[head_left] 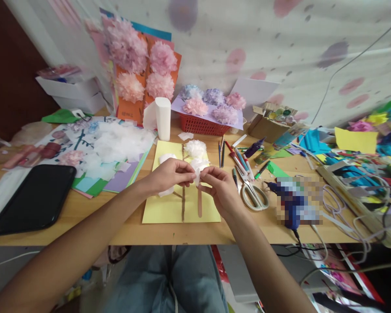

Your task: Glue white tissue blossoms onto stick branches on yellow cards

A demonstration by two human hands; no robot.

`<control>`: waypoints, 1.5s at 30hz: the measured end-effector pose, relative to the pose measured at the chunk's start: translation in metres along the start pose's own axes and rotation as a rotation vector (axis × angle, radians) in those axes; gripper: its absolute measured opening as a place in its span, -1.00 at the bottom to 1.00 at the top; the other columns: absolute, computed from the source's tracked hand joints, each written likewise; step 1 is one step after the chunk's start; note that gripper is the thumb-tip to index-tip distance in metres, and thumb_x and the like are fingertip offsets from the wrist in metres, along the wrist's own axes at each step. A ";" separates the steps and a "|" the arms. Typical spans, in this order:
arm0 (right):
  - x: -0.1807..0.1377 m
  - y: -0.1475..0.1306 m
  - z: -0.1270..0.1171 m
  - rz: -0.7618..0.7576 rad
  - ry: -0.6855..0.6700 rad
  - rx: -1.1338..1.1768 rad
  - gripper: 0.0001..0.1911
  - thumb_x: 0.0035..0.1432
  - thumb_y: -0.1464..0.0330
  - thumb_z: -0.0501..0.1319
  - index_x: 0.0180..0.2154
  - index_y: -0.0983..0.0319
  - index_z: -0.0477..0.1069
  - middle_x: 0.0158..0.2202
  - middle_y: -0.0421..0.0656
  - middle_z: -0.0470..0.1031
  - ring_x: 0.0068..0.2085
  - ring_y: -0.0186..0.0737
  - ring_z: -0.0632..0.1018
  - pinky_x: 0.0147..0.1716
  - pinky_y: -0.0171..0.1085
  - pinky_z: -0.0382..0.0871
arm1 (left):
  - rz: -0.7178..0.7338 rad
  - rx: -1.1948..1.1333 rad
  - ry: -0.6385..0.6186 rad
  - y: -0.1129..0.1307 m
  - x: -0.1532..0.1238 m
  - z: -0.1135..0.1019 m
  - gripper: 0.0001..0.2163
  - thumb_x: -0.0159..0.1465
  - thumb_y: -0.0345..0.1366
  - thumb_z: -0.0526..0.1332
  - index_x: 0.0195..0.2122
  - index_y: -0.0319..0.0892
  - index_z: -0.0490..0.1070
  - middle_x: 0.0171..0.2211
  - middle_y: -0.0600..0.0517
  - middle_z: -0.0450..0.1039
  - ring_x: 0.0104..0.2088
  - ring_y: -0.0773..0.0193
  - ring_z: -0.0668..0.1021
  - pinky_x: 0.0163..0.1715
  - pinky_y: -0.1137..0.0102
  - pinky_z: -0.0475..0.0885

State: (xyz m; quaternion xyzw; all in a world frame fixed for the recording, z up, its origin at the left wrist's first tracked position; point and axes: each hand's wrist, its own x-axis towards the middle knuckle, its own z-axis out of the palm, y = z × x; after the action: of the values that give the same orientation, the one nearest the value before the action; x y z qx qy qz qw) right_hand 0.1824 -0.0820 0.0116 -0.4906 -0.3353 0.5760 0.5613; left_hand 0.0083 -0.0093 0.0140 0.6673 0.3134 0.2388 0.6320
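Over a yellow sheet of card point(159, 213), my left hand point(171, 174) and my right hand point(220, 184) meet with fingertips pinched on a small piece of white tissue paper point(197, 174). A brown line point(183, 204) runs down the card, with a shorter one branching off it. White paper flowers point(195, 148) sit at the card's upper right, just behind my fingers. More white tissue point(167, 157) lies at its left, partly covered by my left hand. A wooden craft stick point(200, 204) rests on the card below my right fingers.
Scissors point(254, 196), pens point(236, 156) and a blue glue gun point(291, 204) with cords lie to the right. Piled white tissue point(117, 141) and a black tablet point(35, 195) are at left. Behind stand a white roll point(163, 118) and a red basket point(202, 125).
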 end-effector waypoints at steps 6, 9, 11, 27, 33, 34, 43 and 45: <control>0.001 0.001 0.001 0.010 0.001 -0.043 -0.65 -0.12 0.24 0.51 -0.25 0.21 0.57 -0.38 -0.22 0.56 -0.36 -0.33 0.54 -0.32 -0.31 0.51 | 0.000 0.011 -0.009 0.003 -0.001 0.001 -0.81 0.19 -0.20 0.33 -0.36 -0.26 0.51 -0.44 0.05 0.48 -0.45 0.41 0.46 -0.41 0.47 0.35; 0.002 0.002 0.003 0.002 -0.005 -0.089 -0.71 -0.12 0.22 0.51 -0.39 0.24 0.56 -0.42 -0.22 0.54 -0.39 -0.35 0.53 -0.37 -0.36 0.48 | -0.018 0.026 -0.020 0.005 -0.002 0.001 -0.81 0.20 -0.21 0.32 -0.36 -0.26 0.51 -0.45 0.06 0.46 -0.46 0.41 0.46 -0.42 0.47 0.36; 0.002 0.003 0.003 -0.021 0.009 -0.070 -0.71 -0.11 0.20 0.51 -0.42 0.22 0.54 -0.44 -0.23 0.53 -0.39 -0.35 0.53 -0.38 -0.36 0.49 | -0.032 0.021 -0.011 0.005 -0.002 0.001 -0.80 0.21 -0.19 0.31 -0.37 -0.25 0.50 -0.46 0.06 0.46 -0.46 0.40 0.47 -0.42 0.46 0.39; 0.002 0.008 0.002 -0.058 0.017 -0.108 -0.68 -0.11 0.18 0.51 -0.37 0.25 0.56 -0.47 -0.19 0.59 -0.44 -0.33 0.58 -0.34 -0.32 0.54 | -0.063 -0.048 0.045 0.004 -0.002 0.001 -0.72 0.18 -0.09 0.35 -0.34 -0.26 0.53 -0.39 0.00 0.51 -0.41 0.34 0.53 -0.41 0.42 0.54; 0.002 0.010 0.002 -0.077 -0.007 -0.089 -0.69 -0.07 0.19 0.50 -0.32 0.20 0.54 -0.47 -0.21 0.61 -0.42 -0.31 0.60 -0.34 -0.32 0.54 | -0.064 -0.056 0.048 0.002 -0.001 0.001 -0.76 0.16 -0.14 0.37 -0.36 -0.26 0.54 -0.41 0.00 0.52 -0.42 0.36 0.53 -0.40 0.44 0.52; 0.002 0.010 0.002 -0.085 -0.012 -0.090 -0.69 -0.07 0.19 0.50 -0.31 0.20 0.55 -0.46 -0.21 0.61 -0.42 -0.32 0.60 -0.34 -0.32 0.54 | -0.067 -0.064 0.050 0.001 -0.001 0.002 -0.76 0.15 -0.14 0.38 -0.35 -0.26 0.54 -0.41 0.00 0.52 -0.42 0.36 0.53 -0.39 0.44 0.53; 0.002 0.009 0.003 -0.121 -0.016 -0.074 -0.82 -0.06 0.24 0.46 -0.38 0.17 0.63 -0.39 -0.18 0.64 -0.35 -0.27 0.62 -0.26 -0.27 0.57 | -0.112 -0.164 0.096 0.004 -0.002 0.003 -0.81 0.11 -0.23 0.40 -0.35 -0.26 0.55 -0.42 0.01 0.55 -0.42 0.36 0.57 -0.37 0.45 0.54; 0.002 0.010 0.002 -0.115 -0.020 -0.052 -0.84 -0.06 0.26 0.45 -0.39 0.17 0.63 -0.40 -0.18 0.63 -0.35 -0.27 0.62 -0.25 -0.27 0.56 | -0.109 -0.174 0.090 0.004 -0.002 0.002 -0.81 0.11 -0.24 0.41 -0.34 -0.25 0.56 -0.41 0.01 0.56 -0.41 0.35 0.58 -0.37 0.44 0.55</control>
State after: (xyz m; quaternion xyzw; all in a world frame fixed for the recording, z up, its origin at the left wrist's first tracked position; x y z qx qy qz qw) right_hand 0.1777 -0.0813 0.0022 -0.4794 -0.3833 0.5388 0.5770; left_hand 0.0091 -0.0124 0.0182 0.5806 0.3556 0.2600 0.6848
